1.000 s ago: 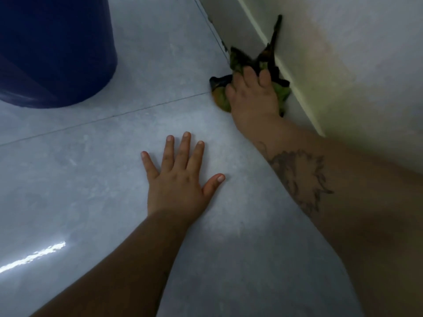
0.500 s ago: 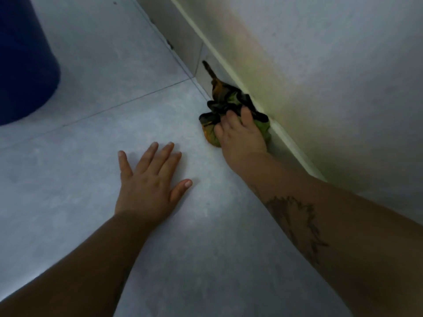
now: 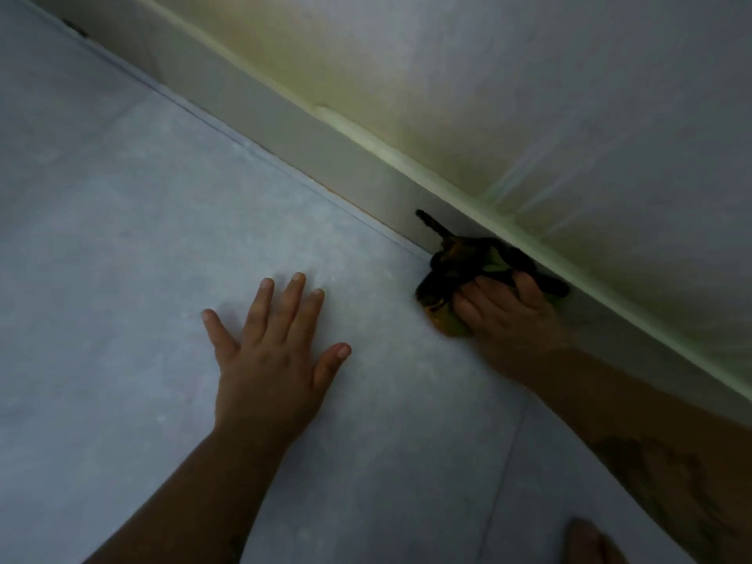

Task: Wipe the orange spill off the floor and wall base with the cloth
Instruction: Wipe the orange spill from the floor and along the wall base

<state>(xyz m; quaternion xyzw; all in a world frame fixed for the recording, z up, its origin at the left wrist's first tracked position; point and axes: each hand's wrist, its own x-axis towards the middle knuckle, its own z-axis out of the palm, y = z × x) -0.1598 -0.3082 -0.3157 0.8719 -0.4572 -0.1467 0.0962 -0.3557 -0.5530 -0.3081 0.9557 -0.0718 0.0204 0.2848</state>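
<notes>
My right hand (image 3: 508, 315) presses a bunched cloth (image 3: 460, 262), dark green with orange stains, into the corner where the grey floor meets the white wall base (image 3: 325, 132). A twisted tail of the cloth sticks up against the wall base. My left hand (image 3: 272, 360) lies flat on the floor tiles with its fingers spread, well left of the cloth. A thin orange line (image 3: 337, 193) runs along the joint between floor and wall base, left of the cloth. A yellowish stain (image 3: 366, 75) spreads over the wall above the base.
The wall runs diagonally from upper left to lower right. Grey floor tiles (image 3: 122, 238) fill the left and centre, with a grout line at lower right. Part of a foot (image 3: 590, 543) shows at the bottom edge.
The view has swung right along the wall, and the blue barrel has left the frame. My right hand has slid the cloth along the wall base. My left hand stays flat on the floor.
</notes>
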